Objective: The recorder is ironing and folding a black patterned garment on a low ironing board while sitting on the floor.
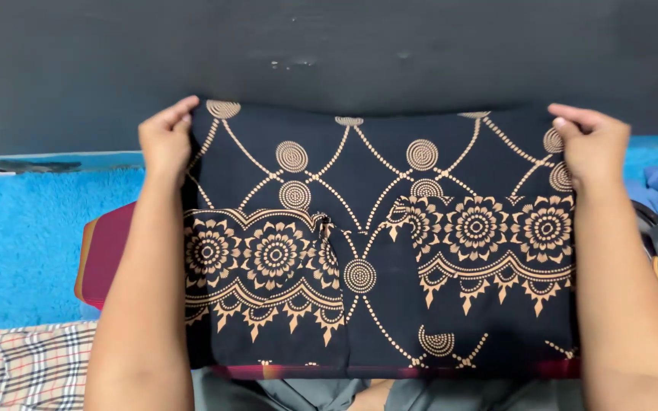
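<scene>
Both hands, left hand [165, 137] and right hand [592, 144], had fingers pinched on the far corners of the folded cloth [378, 243], which lay over the lap beside a blue rug [24, 228]; it looked soft, light, best gripped at its corners.

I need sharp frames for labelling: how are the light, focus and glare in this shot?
Head view: even, soft light; the dark patterned cloth and both hands, left and right, are sharp; only faint shadows under the forearms; no glare; the dark wall is flat and dim; slight wide-angle stretch at the edges.
</scene>
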